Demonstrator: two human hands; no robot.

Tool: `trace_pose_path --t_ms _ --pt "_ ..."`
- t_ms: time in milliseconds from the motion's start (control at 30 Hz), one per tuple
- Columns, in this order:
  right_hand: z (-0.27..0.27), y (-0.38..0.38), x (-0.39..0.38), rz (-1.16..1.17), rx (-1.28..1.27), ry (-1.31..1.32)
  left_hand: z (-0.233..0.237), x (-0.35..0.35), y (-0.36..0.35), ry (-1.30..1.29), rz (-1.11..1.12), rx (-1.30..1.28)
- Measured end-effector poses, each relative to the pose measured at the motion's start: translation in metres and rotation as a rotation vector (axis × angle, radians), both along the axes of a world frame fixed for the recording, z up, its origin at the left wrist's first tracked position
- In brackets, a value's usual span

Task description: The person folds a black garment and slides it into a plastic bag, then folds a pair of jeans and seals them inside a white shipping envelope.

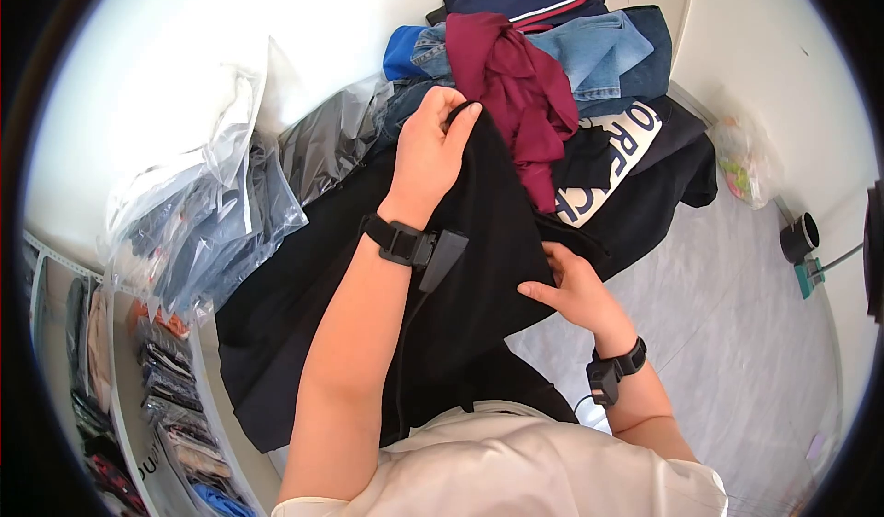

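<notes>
left hand [431, 153] fingers clamp the top edge of the black garment [479, 278] — right hand [573, 289] fingers pinch its side fold.

Left hand [431, 153] raised, pinching — right hand [573, 289] lower, curled

One head-worn fisheye view, facing forward and steeply down, close over the scene
</notes>
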State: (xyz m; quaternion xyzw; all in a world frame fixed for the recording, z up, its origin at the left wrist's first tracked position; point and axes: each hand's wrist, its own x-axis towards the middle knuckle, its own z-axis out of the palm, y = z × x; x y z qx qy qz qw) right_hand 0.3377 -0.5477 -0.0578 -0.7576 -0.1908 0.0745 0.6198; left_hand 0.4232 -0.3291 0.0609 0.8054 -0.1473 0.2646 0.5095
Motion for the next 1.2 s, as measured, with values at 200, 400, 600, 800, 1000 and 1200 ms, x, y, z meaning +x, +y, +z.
trace_pose_path --t_ms 200,400,600,800,1000,1200 --pt "0.02 -0.013 0.005 -0.291 -0.132 0.064 0.004 -0.005 0.012 -0.042 0.047 0.159" --pt "-0.038 -0.034 0.014 -0.532 -0.483 -0.771 -0.031 -0.088 0.024 0.137 -0.101 0.222" --pt "-0.05 -0.06 0.018 -0.337 -0.22 -0.223 -0.045 -0.253 0.072 0.557 -0.258 0.076" --pt "-0.031 -0.057 0.028 -0.336 -0.118 0.068 -0.125 -0.409 0.134 0.948 0.068 -0.576" --pt "0.057 -0.036 0.064 -0.292 -0.013 -0.088 -0.173 -0.513 0.176 0.702 0.794 -0.72" --pt "0.203 -0.001 0.165 -0.129 0.135 -0.175 -0.149 -0.501 0.185 0.311 1.366 0.047"
